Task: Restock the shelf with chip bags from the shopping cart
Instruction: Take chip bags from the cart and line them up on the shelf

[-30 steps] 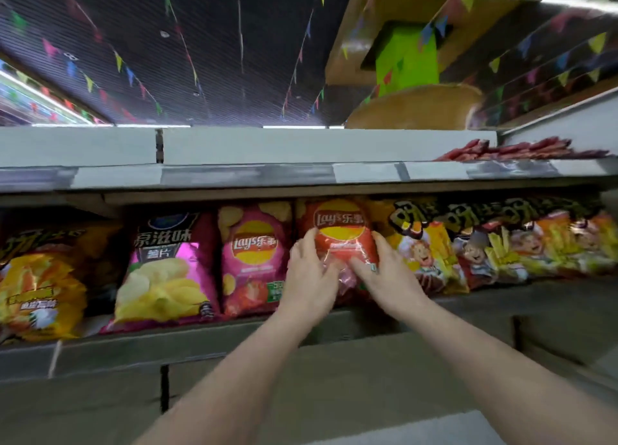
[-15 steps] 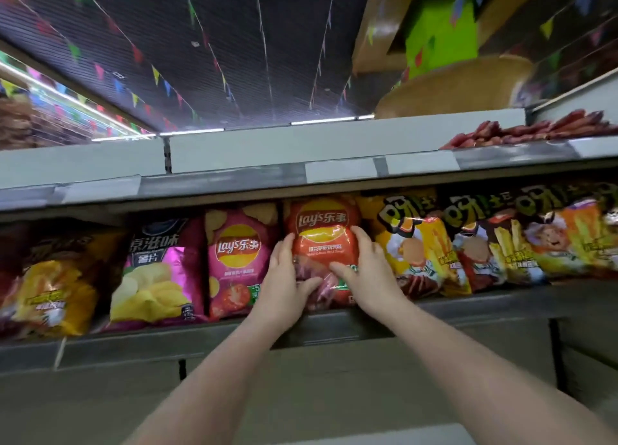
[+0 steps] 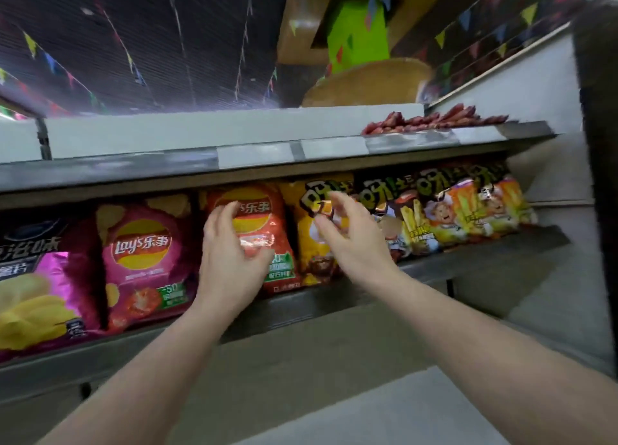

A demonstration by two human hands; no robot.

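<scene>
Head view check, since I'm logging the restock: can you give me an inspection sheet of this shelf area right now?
Surface: shelf, front lip bare below the bags.
Job's things: orange chip bag upright on the shelf between the pink chip bag and the yellow snack bag.
Clutter: red packets on the upper shelf.
Grippers: left hand and right hand loosely curled before the bags, holding nothing.
Cables: nothing seen.
Surroundings: bunting under the ceiling; shopping cart not in view.
</scene>
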